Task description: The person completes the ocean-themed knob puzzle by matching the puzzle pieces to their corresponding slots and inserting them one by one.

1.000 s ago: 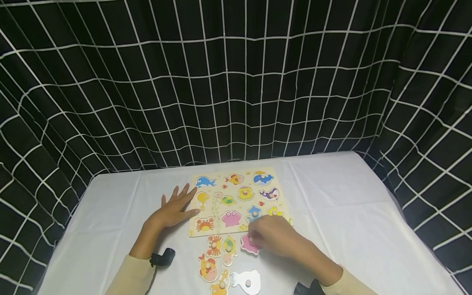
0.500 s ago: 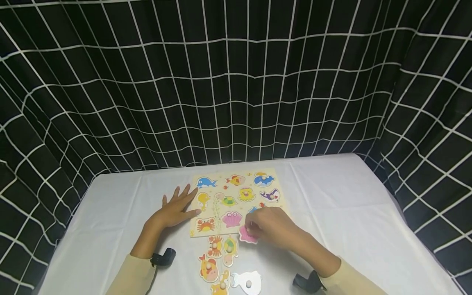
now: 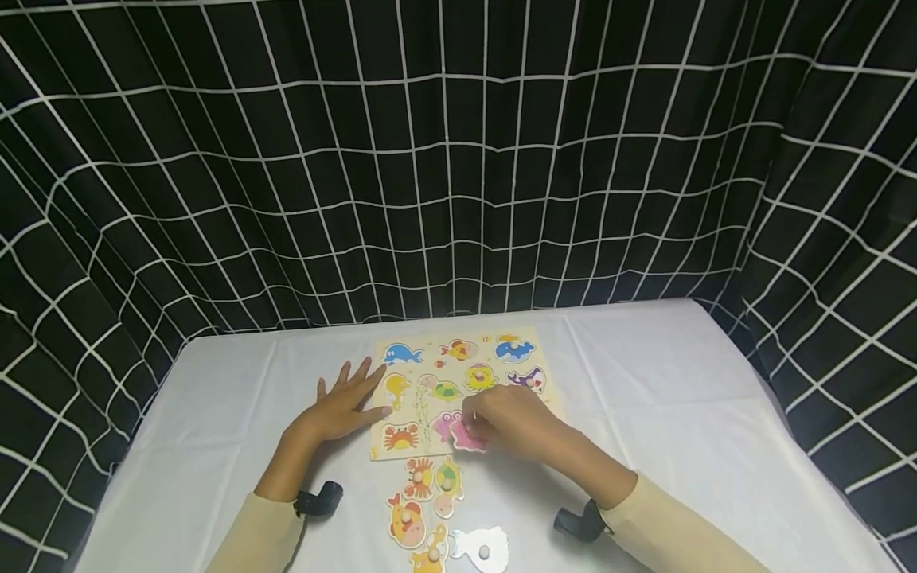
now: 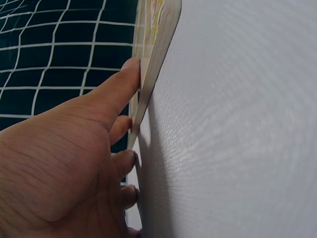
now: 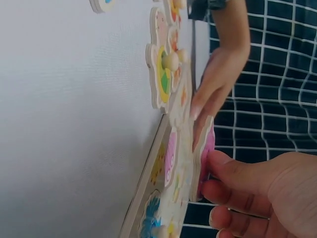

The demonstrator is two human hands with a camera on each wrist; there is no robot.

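Observation:
My right hand (image 3: 512,422) pinches a pink shell puzzle piece (image 3: 467,438) between thumb and fingers. In the head view this piece overlaps the printed pink shell on the wooden peg puzzle board (image 3: 430,366). The right wrist view shows the piece (image 5: 204,158) held tilted above the board's surface, its knob hidden by my fingers. My left hand (image 3: 340,410) lies with fingers spread at the board's left side, thumb and a fingertip on its edge. The left wrist view has the thumb (image 4: 121,87) against the board's side (image 4: 156,57).
Loose knobbed pieces lie in front of the board: a crab (image 3: 418,487), a turtle (image 3: 445,503), a red-and-yellow fish (image 3: 398,532), a seahorse (image 3: 423,563) and a whitish whale-shaped piece (image 3: 494,543). An octopus (image 3: 478,371) and a blue whale (image 3: 505,352) with knobs sit in the board.
My right hand has carried the pink shell piece up and left from the white cloth in front of the board to over the printed shell. My left hand stays in place.

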